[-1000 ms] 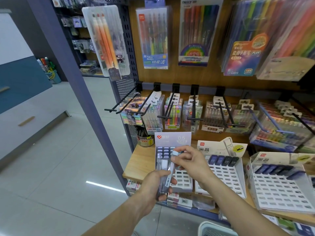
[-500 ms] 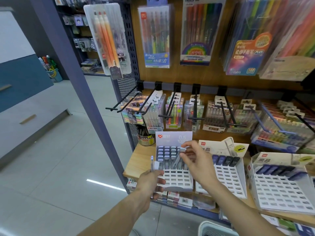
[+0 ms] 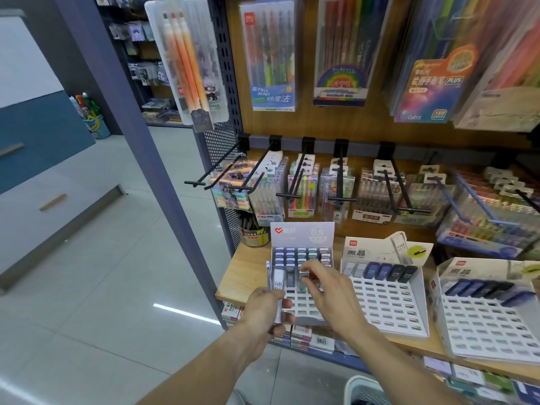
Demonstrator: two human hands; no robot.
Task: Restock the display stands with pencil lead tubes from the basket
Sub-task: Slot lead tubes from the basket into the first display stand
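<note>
Lead tube (image 3: 278, 283) marked HB, left hand (image 3: 264, 312) gripping, stand (image 3: 302, 233) reads 0.5

Shelf (image 3: 242, 276) looked wooden, matt; display stand (image 3: 302, 233) white card; lead tubes (image 3: 279, 283) clear glossy plastic; hooks (image 3: 222, 165) black metal.

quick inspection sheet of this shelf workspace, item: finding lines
surface: wooden shelf bears three slotted display stands
job's things: left display stand part filled; middle display stand and right display stand hold one top row each; basket rim at bottom edge
clutter: pen cup behind left display stand
grippers: left hand grips lead tubes; right hand pinches one tube at the left display stand
cables: nothing seen
surroundings: hanging pen packs, tiled floor
</note>
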